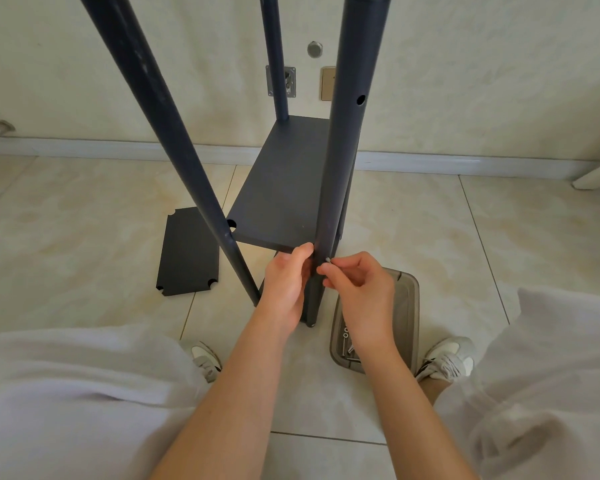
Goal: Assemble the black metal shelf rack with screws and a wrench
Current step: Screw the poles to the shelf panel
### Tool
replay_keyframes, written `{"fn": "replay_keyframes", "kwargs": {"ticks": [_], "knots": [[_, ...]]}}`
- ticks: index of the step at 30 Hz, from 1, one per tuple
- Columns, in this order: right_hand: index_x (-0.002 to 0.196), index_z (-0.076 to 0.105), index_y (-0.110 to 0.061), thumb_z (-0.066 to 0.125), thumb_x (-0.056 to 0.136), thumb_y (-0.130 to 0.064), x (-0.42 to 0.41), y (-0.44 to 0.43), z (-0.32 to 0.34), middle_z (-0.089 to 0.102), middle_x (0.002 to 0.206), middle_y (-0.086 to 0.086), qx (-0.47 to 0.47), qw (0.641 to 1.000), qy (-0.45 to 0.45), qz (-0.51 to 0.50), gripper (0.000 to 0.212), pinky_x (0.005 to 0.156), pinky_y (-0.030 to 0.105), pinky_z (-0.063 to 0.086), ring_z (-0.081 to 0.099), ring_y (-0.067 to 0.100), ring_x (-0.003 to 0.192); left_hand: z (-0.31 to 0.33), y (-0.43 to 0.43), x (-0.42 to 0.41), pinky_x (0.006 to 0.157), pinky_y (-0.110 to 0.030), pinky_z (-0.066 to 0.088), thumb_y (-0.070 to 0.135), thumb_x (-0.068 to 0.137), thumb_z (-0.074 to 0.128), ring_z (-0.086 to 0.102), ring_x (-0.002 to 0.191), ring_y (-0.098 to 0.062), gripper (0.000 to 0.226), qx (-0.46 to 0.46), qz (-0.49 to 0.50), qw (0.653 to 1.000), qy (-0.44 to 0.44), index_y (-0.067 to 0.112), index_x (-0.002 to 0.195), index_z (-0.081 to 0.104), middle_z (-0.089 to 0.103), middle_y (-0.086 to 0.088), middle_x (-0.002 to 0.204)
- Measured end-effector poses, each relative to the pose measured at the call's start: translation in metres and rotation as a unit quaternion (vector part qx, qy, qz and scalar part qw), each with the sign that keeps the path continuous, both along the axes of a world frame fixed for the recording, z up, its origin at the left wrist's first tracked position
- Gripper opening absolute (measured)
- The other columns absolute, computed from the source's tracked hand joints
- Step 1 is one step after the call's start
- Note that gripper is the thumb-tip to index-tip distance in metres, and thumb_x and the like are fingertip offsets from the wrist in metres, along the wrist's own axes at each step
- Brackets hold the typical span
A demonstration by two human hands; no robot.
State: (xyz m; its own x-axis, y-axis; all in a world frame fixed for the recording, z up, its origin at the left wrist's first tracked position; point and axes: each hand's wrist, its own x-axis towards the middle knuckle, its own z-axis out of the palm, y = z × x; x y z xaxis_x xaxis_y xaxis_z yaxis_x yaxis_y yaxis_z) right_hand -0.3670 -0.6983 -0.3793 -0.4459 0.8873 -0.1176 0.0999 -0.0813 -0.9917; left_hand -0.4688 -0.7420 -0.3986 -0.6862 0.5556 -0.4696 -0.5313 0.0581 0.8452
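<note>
Silver screw (pixel 328 260) at round matte-black post (pixel 340 168), centre frame.
Left hand (pixel 284 282) grips post; right hand (pixel 357 285) pinches screw.

Screw at the rack's near post

The left hand (pixel 284 285) gripped the near post (pixel 343 161) under the shelf (pixel 281 188); the right hand (pixel 357 285) pinched a screw (pixel 327 260) against it.

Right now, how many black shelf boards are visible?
2: the mounted shelf board on the rack, the loose shelf board on the floor, left of it. More may be hidden.
</note>
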Motion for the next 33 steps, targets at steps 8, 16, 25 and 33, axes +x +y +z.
{"fn": "replay_keyframes", "kwargs": {"ticks": [8, 16, 25, 33], "knots": [[0.08, 0.063, -0.024, 0.076, 0.085, -0.015, -0.007, -0.002, -0.006, 0.071, 0.076, -0.009, 0.056, 0.998, -0.031, -0.02, 0.017, 0.072, 0.021, 0.057, 0.07, 0.005, 0.074, 0.001, 0.001, 0.002, 0.082, -0.03, 0.051, 0.027, 0.099, 0.057, 0.068, 0.097, -0.021, 0.035, -0.012, 0.004, 1.0, 0.001, 0.0, 0.121, 0.064, 0.072, -0.017, 0.111], [0.081, 0.065, -0.022, 0.075, 0.085, -0.013, -0.007, -0.002, -0.003, 0.074, 0.075, -0.005, 0.004, 1.0, 0.002, -0.028, 0.014, 0.069, 0.016, 0.056, 0.071, 0.008, 0.071, 0.004, -0.001, 0.003, 0.082, -0.029, 0.054, 0.024, 0.1, 0.056, 0.069, 0.094, -0.022, 0.04, -0.002, 0.003, 1.0, 0.014, -0.007, 0.123, 0.061, 0.07, -0.02, 0.106], [0.085, 0.064, -0.011, 0.077, 0.084, -0.015, -0.007, 0.003, 0.001, 0.075, 0.073, -0.001, -0.045, 0.999, 0.022, -0.011, 0.014, 0.067, 0.022, 0.058, 0.073, 0.013, 0.066, 0.004, 0.0, 0.004, 0.097, -0.037, 0.053, 0.026, 0.1, 0.056, 0.067, 0.106, -0.03, 0.04, -0.009, 0.0, 1.0, 0.017, -0.005, 0.125, 0.059, 0.066, -0.025, 0.121], [0.087, 0.066, -0.022, 0.076, 0.085, -0.017, 0.001, 0.003, 0.001, 0.073, 0.079, -0.006, 0.011, 0.999, -0.043, 0.019, 0.011, 0.068, 0.017, 0.055, 0.071, 0.005, 0.072, 0.0, -0.001, 0.003, 0.08, -0.027, 0.051, 0.031, 0.098, 0.06, 0.067, 0.105, -0.025, 0.037, -0.013, 0.01, 1.0, 0.002, 0.002, 0.122, 0.059, 0.068, -0.016, 0.114]]}}
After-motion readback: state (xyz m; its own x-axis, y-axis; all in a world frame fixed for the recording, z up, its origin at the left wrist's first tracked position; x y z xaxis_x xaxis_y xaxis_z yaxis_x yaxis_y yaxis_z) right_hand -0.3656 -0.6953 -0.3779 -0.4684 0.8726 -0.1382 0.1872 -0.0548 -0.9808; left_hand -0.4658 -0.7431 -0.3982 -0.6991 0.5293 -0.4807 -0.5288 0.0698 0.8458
